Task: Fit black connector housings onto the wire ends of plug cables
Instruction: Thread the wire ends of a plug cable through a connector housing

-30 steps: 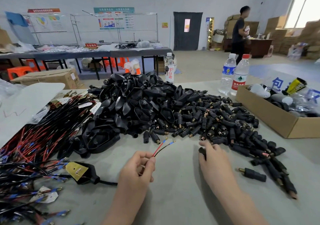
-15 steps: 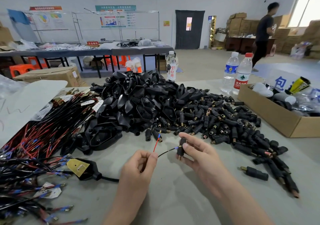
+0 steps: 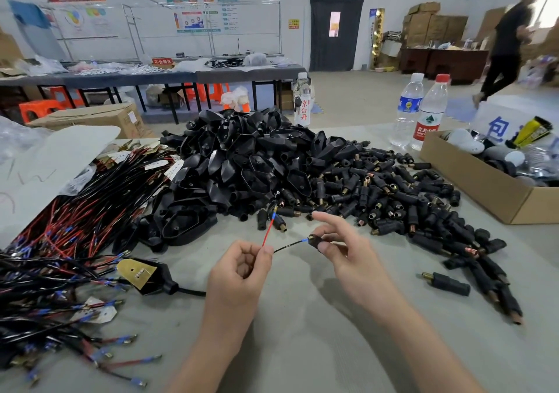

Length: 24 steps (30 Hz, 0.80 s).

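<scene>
Pinching limp red-and-black wire pair (image 3: 267, 233), left hand (image 3: 239, 274); gripping light stiff black plastic housing (image 3: 314, 240), right hand (image 3: 343, 249); hold near tip.

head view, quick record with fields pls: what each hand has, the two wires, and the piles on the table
left hand: pinches the cable end where its wires fork
right hand: fingers pinch a small black connector
black wire: blue tip meets the connector's mouth; depth unclear
red wire: free, points up, blue tip bare
connector pile: beyond the right hand
shell pile: centre back
cable bundle: left side
box: right edge
</scene>
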### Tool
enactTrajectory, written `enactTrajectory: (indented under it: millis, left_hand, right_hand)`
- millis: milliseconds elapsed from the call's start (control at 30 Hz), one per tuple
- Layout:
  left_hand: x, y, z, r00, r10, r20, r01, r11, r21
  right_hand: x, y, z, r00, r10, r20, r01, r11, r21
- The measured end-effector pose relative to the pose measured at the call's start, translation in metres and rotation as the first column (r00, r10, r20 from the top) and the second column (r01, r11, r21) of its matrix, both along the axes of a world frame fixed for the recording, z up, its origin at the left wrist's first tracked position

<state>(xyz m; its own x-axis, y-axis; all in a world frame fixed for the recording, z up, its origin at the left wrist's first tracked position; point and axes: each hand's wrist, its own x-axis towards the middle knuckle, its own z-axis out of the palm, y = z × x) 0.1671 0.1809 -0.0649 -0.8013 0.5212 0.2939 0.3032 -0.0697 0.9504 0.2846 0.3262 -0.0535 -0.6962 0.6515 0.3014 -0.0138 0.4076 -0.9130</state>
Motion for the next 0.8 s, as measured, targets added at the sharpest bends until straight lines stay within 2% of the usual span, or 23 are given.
enactTrajectory:
  millis: [200,300,367,567,800]
  left_hand:
    - [-0.001,0.001,-0.002,1.0,-0.015,-0.005,0.015,1.0,-0.011]
    - [-0.002,0.001,-0.002,1.0,-0.03,-0.007,0.03,0.999,-0.015]
    - [-0.002,0.001,-0.003,0.999,-0.049,-0.001,0.049,0.998,-0.027]
    - [-0.003,0.0,-0.005,0.992,-0.126,-0.012,0.125,0.989,-0.08]
    - [-0.005,0.0,-0.007,0.99,-0.136,-0.029,0.131,0.982,-0.14]
  right_hand:
    - [0.003,0.005,-0.004,1.0,-0.019,0.024,0.015,0.991,0.133]
    - [0.004,0.005,-0.006,0.995,-0.045,0.089,0.008,0.924,0.382]
    - [0.003,0.002,-0.007,0.993,-0.026,0.115,-0.031,0.883,0.468]
    - [-0.01,-0.021,-0.014,0.989,0.06,0.138,-0.119,0.874,0.471]
    - [-0.016,-0.023,-0.022,0.98,0.084,0.179,-0.139,0.937,0.321]
